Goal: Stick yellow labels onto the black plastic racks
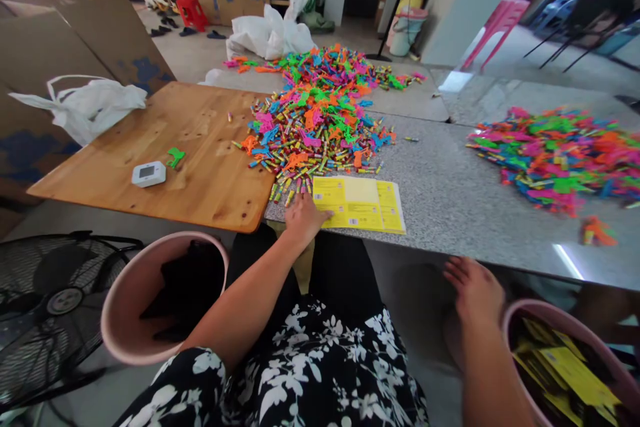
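My left hand rests palm down at the near edge of the table, fingers stretched out and thumb apart. Its fingertips reach small striped tubes, and the thumb touches the left side of a yellow printed label sheet. Beyond it spreads a heap of bright plastic toy guns mixed with many more such tubes. Off to the right, my right hand hangs in the air by the table's front edge, fingers extended, holding nothing visible. Just below and right of it stands a pink bucket with yellow-and-dark packets inside.
A second heap of colourful pieces lies right on the grey speckled tabletop. On the wooden board sit a white digital device and a green piece. Lower left are a pink tub and a black fan.
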A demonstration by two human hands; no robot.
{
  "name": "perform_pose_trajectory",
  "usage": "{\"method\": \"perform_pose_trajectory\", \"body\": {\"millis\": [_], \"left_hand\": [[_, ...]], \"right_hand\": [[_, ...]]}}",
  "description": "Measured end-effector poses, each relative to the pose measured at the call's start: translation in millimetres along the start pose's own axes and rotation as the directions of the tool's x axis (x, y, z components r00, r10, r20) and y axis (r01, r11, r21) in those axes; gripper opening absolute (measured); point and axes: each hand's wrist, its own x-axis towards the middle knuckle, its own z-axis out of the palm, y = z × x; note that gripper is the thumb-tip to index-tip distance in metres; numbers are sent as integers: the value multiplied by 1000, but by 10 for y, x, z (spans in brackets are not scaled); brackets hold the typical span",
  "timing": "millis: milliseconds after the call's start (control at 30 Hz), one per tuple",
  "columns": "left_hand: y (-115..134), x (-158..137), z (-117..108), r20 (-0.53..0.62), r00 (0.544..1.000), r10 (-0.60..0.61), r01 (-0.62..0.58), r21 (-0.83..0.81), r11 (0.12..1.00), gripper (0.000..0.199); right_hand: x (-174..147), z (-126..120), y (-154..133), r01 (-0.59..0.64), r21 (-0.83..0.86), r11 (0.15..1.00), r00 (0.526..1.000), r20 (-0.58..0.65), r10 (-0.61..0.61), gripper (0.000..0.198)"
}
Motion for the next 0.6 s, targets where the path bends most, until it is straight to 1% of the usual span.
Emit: {"method": "perform_pose_trajectory", "body": {"millis": [33,67,100,133,167,233,267,300,333,400,433,467,500,533,600], "left_hand": [[38,17,24,5,1000,-4,4,11,1000,68],[60,29,48,11,1000,-10,10,11,1000,65],[67,36,70,16,1000,-16,16,-5,1000,60],[61,36,89,20,1000,-17,17,-29,999,54],[45,30,104,21,1000,-10,12,-57,998,44],[-2,2,122,18,999,27,-25,-104,994,24],[-28,-15,124,4,999,41,-40,-127,991,19],[-50,-31,122,-22,999,41,-44,-157,987,20],[-69,-42,116,-64,998,30,-42,-195,980,27],[-95,-38,92,-152,988,-6,-38,-284,958,51],[-103,-21,76,-175,984,-26,-33,-326,945,62],[-108,5,60,-176,984,-40,-26,-360,932,69],[-112,35,43,-153,987,-49,-13,-384,923,72],[-114,67,27,-117,991,-64,10,-412,911,72],[-113,117,0,-31,995,-95,66,-505,861,70]], "right_hand": [[-101,278,-34,11,-45,999,998,57,-8,41],[-198,552,-90,86,-178,980,984,170,-55,45],[-283,809,-163,208,-262,942,958,247,-143,48],[-356,1038,-243,337,-298,893,923,292,-251,48],[-414,1232,-323,426,-319,847,889,319,-327,45],[-500,1501,-454,525,-367,768,841,362,-401,40],[-532,1580,-497,549,-393,738,826,392,-406,37],[-560,1627,-524,566,-418,711,813,426,-397,35],[-584,1650,-538,579,-440,686,802,460,-382,33],[-623,1647,-532,602,-467,648,781,514,-355,31],[-638,1630,-519,610,-471,637,773,530,-349,30],[-649,1608,-500,619,-466,632,765,540,-351,29],[-657,1582,-479,629,-453,631,755,548,-359,27],[-662,1556,-457,641,-434,633,744,554,-374,25],[-667,1507,-419,661,-390,641,724,554,-410,19]]}}
